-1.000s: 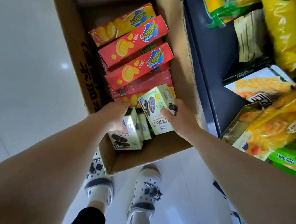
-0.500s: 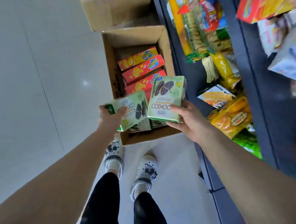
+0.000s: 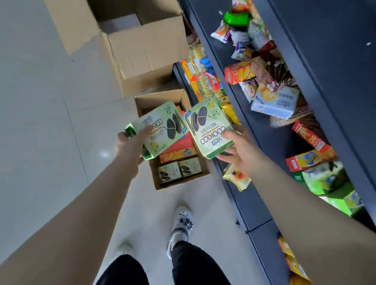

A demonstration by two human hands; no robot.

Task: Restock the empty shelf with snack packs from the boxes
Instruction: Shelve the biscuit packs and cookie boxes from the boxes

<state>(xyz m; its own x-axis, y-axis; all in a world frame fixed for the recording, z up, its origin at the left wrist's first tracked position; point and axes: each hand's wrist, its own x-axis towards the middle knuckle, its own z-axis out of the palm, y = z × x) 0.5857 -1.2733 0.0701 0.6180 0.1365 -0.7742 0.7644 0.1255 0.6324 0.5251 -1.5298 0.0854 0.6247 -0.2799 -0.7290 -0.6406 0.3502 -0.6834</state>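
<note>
Above the floor box (image 3: 178, 180), left hand (image 3: 129, 148) and right hand (image 3: 237, 152) each grip a cookie pack (image 3: 163, 127) (image 3: 210, 128), lifted clear; next, I judge, comes carrying both to the shelf (image 3: 276, 134).

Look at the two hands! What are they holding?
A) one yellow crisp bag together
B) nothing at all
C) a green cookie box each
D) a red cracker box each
C: the left hand grips one pale green cardboard cookie box and the right hand holds a second pale green cardboard cookie box, both lifted above the open brown cardboard carton on the floor.
</note>
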